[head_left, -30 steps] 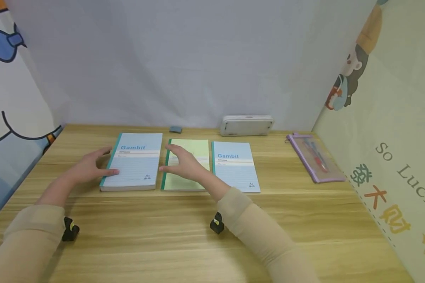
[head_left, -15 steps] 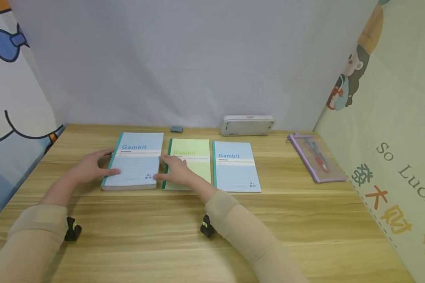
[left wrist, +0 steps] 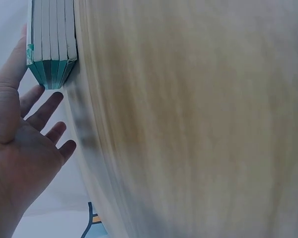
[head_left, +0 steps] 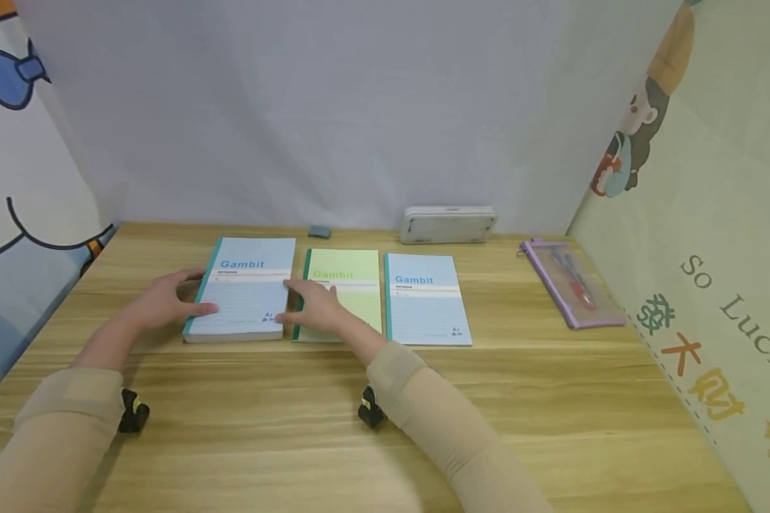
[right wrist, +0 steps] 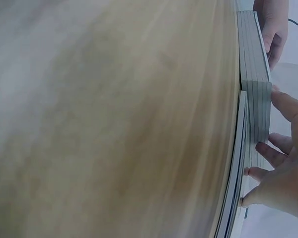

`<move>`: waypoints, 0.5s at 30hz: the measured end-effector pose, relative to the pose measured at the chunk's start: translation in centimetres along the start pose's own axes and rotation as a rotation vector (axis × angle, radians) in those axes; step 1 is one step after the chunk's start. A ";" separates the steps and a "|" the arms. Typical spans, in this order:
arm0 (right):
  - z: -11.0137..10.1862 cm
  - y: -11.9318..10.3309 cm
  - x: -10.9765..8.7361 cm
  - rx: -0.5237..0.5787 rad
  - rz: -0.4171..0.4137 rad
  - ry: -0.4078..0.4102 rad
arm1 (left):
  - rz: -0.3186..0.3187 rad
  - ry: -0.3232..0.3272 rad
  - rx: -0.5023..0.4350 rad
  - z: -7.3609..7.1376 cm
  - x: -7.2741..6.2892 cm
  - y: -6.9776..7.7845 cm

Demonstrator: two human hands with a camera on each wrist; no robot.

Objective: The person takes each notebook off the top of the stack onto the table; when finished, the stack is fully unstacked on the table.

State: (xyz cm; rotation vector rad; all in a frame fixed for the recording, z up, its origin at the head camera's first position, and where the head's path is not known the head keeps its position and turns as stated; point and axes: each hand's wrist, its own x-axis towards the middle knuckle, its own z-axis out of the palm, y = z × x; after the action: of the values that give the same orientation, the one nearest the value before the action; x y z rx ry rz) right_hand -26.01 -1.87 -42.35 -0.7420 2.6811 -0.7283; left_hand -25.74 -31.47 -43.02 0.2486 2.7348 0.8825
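Note:
A thick stack of notebooks [head_left: 250, 288] with a pale blue "Gambit" cover on top lies at the left of the row. My left hand [head_left: 157, 305] is at its teal spine side, thumb over the cover; in the left wrist view the fingers [left wrist: 35, 96] spread loosely beside the spines. My right hand [head_left: 317, 306] is at the opposite edge, its thumb and fingertips right at the stack's side in the right wrist view. It reaches over a green notebook [head_left: 353, 267] and partly hides it. Another blue notebook [head_left: 423, 306] lies to the right.
A white pencil case [head_left: 448, 226] stands at the back by the cloth wall, with a small grey eraser [head_left: 319, 232] to its left. A clear pouch with purple trim [head_left: 571, 285] holding pens lies at the right. Printed cloths hang at both sides.
My right hand has moved left from over the green notebook to the stack's right edge, uncovering more of the green cover. The left hand has stayed about where it was.

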 end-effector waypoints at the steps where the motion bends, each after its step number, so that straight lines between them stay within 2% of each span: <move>1: 0.0 0.0 0.0 0.001 0.001 0.001 | 0.000 -0.003 -0.011 0.0 0.0 0.1; 8: -0.2 0.0 0.0 0.008 -0.004 -0.006 | -0.022 -0.023 -0.032 -0.3 0.0 0.7; 15: 0.0 -0.1 -0.1 0.007 -0.002 0.018 | -0.005 0.012 -0.038 -0.4 0.0 1.3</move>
State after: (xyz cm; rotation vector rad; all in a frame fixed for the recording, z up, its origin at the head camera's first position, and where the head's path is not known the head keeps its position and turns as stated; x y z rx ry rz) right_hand -25.86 -1.85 -42.30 -0.7403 2.6924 -0.7478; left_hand -25.73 -30.71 -41.93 0.2301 2.7253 0.9371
